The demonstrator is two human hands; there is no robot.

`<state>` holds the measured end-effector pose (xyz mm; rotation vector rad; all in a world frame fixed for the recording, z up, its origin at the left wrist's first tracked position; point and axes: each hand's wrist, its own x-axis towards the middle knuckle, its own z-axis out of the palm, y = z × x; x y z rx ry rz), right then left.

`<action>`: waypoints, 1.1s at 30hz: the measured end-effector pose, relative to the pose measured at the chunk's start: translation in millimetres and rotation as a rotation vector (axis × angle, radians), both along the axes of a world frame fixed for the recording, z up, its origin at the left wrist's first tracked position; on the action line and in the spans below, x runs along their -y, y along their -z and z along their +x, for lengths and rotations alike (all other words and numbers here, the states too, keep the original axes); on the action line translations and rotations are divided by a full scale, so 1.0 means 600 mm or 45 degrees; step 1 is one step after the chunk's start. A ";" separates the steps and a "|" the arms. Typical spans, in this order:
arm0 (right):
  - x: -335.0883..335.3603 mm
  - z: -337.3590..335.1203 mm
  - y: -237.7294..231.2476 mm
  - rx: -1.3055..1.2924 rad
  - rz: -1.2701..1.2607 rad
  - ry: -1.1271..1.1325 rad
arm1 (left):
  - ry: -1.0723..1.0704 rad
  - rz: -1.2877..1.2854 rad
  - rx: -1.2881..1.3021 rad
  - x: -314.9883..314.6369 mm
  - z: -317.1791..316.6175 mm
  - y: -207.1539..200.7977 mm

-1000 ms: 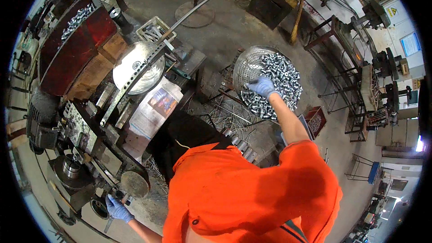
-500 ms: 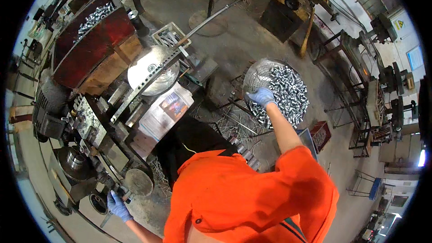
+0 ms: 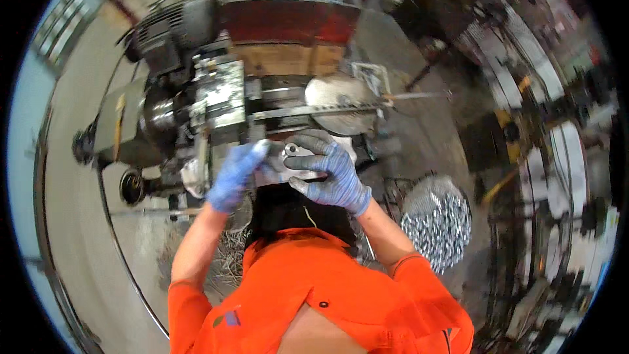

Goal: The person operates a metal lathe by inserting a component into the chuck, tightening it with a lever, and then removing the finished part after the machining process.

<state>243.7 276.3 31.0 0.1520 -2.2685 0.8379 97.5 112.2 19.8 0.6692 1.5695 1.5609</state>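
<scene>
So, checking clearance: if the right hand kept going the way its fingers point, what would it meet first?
Probably the left hand: the right hand points toward it across the metal part they hold. Depth is unclear.

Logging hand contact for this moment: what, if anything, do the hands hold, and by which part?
Both gloved hands share a small grey metal part: right hand over its top and right side, left hand at its left end.
</scene>
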 end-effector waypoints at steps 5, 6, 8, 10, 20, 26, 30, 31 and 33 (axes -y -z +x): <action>0.042 -0.069 -0.016 0.021 0.044 -0.131 | -0.161 0.392 0.631 -0.005 0.025 -0.010; 0.047 -0.073 -0.016 0.046 0.063 -0.127 | -0.225 0.371 0.573 0.003 0.022 -0.014; 0.057 -0.087 -0.013 0.121 0.100 -0.143 | -0.287 0.269 0.294 0.019 0.003 -0.014; 0.064 -0.099 -0.015 0.221 0.137 -0.198 | -0.225 0.136 -0.019 0.034 -0.014 -0.006; 0.103 -0.179 -0.062 0.454 0.475 -0.450 | -0.477 -0.106 -0.448 0.096 -0.059 -0.003; 0.135 -0.254 -0.087 0.556 0.637 -0.567 | -0.480 -0.182 -0.651 0.186 -0.104 -0.044; 0.144 -0.348 -0.083 0.630 0.982 -0.356 | -0.856 -0.419 -0.889 0.330 -0.137 -0.061; 0.144 -0.376 -0.082 0.708 0.999 -0.340 | -0.957 -0.484 -0.945 0.376 -0.143 -0.061; 0.151 -0.425 -0.070 0.891 1.177 -0.250 | -1.065 -0.993 -1.378 0.474 -0.147 -0.053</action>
